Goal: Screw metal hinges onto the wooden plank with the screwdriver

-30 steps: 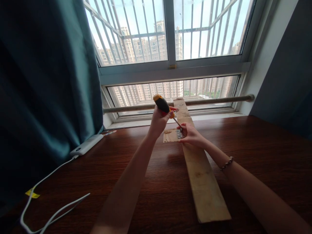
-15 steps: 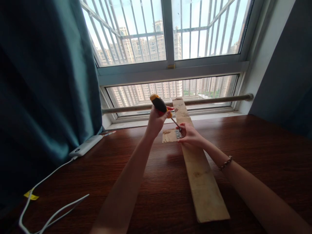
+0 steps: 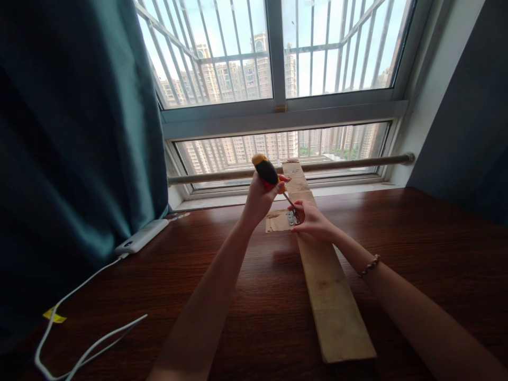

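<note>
My left hand [image 3: 262, 197] is closed around the yellow-and-black handle of a screwdriver [image 3: 266, 170]. The shaft slants down to the right, and its tip meets a metal hinge [image 3: 292, 217]. That hinge lies where a short piece of wood [image 3: 277, 221] adjoins a long wooden board [image 3: 329, 286]. With thumb and forefinger on either side of the hinge, my right hand [image 3: 311, 219] grips it and rests over the board. The exact contact of the screwdriver tip is partly hidden by the right fingers.
On the dark wooden table [image 3: 254, 317] a white power strip [image 3: 143, 236] with a white cable [image 3: 85, 283] lies at the left, beside a blue curtain [image 3: 91, 132]. A yellow tag [image 3: 54, 316] is near the cable. A metal rail [image 3: 357, 163] crosses before the window.
The screwdriver handle and my left hand have shifted slightly right, and the handle leans a little more upright. My right hand stays at the hinge. The whole view has drifted slightly.
</note>
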The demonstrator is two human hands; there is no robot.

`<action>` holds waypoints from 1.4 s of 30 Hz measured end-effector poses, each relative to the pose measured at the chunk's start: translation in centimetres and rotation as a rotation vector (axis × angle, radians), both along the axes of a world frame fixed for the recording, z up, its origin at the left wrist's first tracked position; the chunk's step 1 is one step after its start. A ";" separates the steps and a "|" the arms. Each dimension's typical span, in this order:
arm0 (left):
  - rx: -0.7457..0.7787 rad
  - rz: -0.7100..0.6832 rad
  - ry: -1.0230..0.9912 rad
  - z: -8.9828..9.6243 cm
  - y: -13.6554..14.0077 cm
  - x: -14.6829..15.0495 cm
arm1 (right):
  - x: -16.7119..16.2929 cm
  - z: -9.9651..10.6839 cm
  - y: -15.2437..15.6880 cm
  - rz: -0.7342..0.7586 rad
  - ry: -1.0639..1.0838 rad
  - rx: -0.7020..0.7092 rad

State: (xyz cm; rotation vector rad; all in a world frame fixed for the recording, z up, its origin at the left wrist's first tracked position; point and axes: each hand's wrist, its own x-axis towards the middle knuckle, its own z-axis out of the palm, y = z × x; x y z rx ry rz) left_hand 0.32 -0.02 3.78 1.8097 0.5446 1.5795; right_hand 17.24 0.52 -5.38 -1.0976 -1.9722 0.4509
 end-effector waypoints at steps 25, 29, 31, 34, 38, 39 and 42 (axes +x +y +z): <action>-0.001 0.146 -0.006 0.0 -0.4 0.3 | 0.0 0.1 -0.1 0.009 -0.014 0.014; 0.025 0.215 -0.042 -0.1 0.1 -0.2 | 0.1 0.1 -0.2 0.004 -0.040 0.022; 0.022 0.232 -0.042 -0.1 0.2 -0.2 | 0.1 0.2 -0.2 0.008 -0.039 0.020; 0.007 0.145 -0.055 -0.1 0.0 -0.1 | 0.1 0.1 -0.1 0.020 -0.018 0.015; 0.041 0.019 -0.018 -0.6 -0.1 0.5 | 0.0 -0.1 0.0 0.033 0.023 -0.026; 0.056 0.004 -0.001 -0.9 -0.1 0.7 | 0.0 -0.2 0.0 0.037 0.035 -0.033; 0.098 -0.009 0.021 -1.6 0.1 1.2 | 0.0 -0.3 0.1 0.050 0.064 -0.034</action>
